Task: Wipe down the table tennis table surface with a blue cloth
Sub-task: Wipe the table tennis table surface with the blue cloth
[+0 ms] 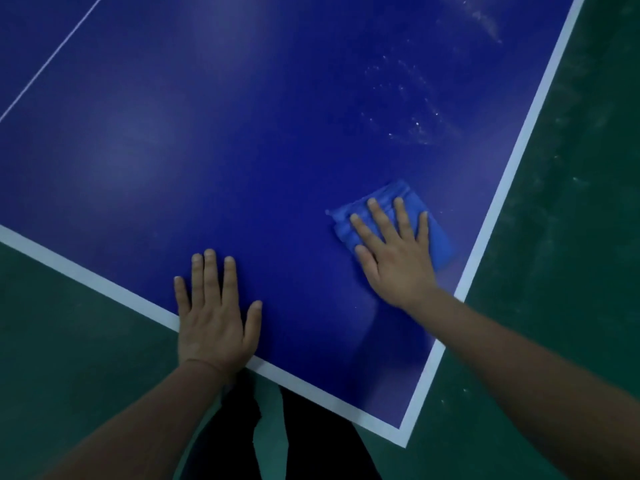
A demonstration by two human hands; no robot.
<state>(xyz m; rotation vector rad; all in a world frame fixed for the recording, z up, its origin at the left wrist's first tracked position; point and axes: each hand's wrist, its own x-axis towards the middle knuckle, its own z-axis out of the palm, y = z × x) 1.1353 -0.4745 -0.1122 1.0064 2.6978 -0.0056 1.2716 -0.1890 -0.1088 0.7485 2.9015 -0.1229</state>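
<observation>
Right hand (394,258) lies flat, fingers straight and spread, pressing down on the blue cloth (422,230). Nothing gripped; the palm and fingers cover the cloth's near-left half. Cloth is folded and bunched, with ridges visible at its far-left end, and lies flat on the table tennis table (225,133), the desk here, close to its right edge and short of the near right corner. Cloth edges look slightly blurred.

Left hand (214,313) is also flat and open, fingers straight and close together, thumb out to the right. It rests on the desk at the near edge, its palm heel over the white border line (86,271) and its fingers on the blue surface. It holds nothing. The two hands are well apart, left nearer the person, right further in.

Both bare forearms enter from the bottom of the view.

Desk surface is dark blue with a white border along the near and right edges, meeting at the near right corner (403,439). A thin white centre line (52,60) runs across the far left. Whitish dusty smears and specks (408,109) sit on the surface beyond the cloth, toward the far right edge.

Green floor (571,237) surrounds the desk, scuffed with pale marks. Dark trouser legs (311,438) show below the near edge.
</observation>
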